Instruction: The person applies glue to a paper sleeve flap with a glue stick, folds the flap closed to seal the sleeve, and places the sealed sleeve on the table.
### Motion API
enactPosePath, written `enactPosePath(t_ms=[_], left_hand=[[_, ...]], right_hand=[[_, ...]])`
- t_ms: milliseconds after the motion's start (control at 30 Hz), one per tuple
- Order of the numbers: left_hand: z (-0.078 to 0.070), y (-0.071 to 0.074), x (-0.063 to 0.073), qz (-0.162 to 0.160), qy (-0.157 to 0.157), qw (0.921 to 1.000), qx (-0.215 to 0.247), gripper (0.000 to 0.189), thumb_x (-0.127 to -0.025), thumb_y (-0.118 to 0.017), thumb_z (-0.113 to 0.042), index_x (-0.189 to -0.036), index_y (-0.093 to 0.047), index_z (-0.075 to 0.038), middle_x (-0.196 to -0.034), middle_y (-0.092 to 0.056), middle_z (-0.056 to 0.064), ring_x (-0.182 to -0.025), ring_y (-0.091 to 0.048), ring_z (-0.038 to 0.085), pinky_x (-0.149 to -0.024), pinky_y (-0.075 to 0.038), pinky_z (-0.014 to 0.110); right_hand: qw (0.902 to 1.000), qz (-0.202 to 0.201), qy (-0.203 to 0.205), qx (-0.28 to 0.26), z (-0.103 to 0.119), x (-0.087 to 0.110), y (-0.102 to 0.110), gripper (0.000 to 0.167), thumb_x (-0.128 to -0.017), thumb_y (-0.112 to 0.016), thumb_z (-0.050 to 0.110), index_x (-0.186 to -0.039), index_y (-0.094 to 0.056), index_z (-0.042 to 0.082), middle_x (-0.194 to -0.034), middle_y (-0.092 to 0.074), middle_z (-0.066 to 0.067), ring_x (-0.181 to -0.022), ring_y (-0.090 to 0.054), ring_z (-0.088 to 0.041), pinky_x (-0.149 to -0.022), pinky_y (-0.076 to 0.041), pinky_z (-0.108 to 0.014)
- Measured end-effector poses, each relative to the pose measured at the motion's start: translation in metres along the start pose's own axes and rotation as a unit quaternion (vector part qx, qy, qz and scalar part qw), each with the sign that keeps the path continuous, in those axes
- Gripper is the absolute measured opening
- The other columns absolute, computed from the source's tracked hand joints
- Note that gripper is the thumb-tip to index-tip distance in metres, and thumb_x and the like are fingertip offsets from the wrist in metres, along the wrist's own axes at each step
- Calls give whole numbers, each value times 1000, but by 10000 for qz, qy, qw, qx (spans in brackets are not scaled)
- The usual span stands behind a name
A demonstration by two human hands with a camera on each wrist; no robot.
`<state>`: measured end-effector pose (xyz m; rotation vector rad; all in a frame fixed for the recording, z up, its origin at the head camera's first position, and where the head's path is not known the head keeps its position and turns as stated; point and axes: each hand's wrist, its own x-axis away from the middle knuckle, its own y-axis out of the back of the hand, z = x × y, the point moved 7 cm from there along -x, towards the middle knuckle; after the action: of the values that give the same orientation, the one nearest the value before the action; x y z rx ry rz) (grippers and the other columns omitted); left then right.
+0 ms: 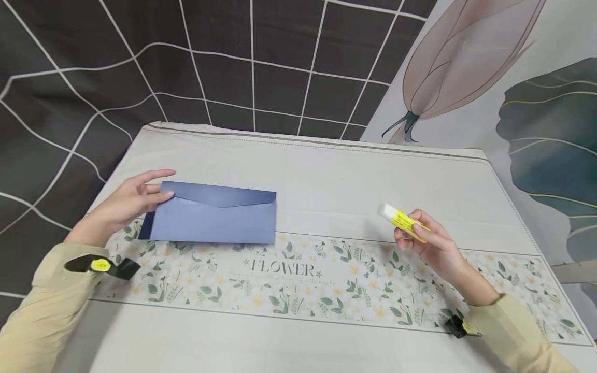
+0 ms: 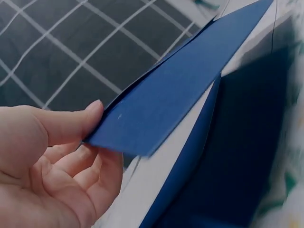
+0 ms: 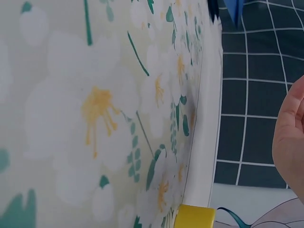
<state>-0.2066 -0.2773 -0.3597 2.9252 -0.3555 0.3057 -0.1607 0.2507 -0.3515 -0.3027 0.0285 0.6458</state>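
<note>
In the head view, my left hand (image 1: pixel 128 202) pinches the left end of a blue envelope (image 1: pixel 219 225) between thumb and fingers. A darker flap with a shallow point runs along the envelope's top edge. Close up in the left wrist view, the thumb presses on the envelope (image 2: pixel 175 80) at its corner. Below it lies a second dark blue piece (image 2: pixel 237 142), mostly covered in the head view. Off to the right, my right hand (image 1: pixel 436 248) grips a yellow glue stick (image 1: pixel 408 225), its white end pointing up and left.
A pale cloth (image 1: pixel 326 181) with a floral band and the word FLOWER covers the table. Behind it hangs a dark curtain (image 1: pixel 224 77) with white grid lines. At the right is a light backdrop (image 1: pixel 471 103) printed with large leaf shapes.
</note>
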Motion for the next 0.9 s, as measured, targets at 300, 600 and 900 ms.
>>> enactPosePath(t_ms=[300, 600, 900], left_hand=[[25, 32, 1, -565, 614, 9929, -845, 55, -97, -56, -17, -147, -32, -20, -76, -56, -26, -56, -51, -2, -55, -45, 19], [21, 32, 0, -1517, 53, 9441, -2926, 52, -96, -55, -17, -141, -40, 4, -129, -45, 36, -100, -56, 28, -68, -44, 17], [-2, -10, 13, -2262, -1892, 8394, -4566, 28, -79, -63, 10, -102, -69, -4, -110, -60, 22, -105, -51, 41, -81, -44, 58]], right_hand=[[9998, 100, 18, -185, -5, 3, -1, 38, -100, -13, -2, -110, -47, 11, -104, -68, -2, -88, -65, -12, -78, -54, -22], [9988, 307, 236, -305, -4, 3, -4, 40, -100, -11, -2, -113, -46, 10, -106, -68, -3, -87, -64, -12, -77, -53, -23], [9987, 247, 234, -387, -5, 5, -3, 39, -100, -11, -2, -113, -46, 10, -106, -67, -4, -87, -64, -13, -78, -52, -23]])
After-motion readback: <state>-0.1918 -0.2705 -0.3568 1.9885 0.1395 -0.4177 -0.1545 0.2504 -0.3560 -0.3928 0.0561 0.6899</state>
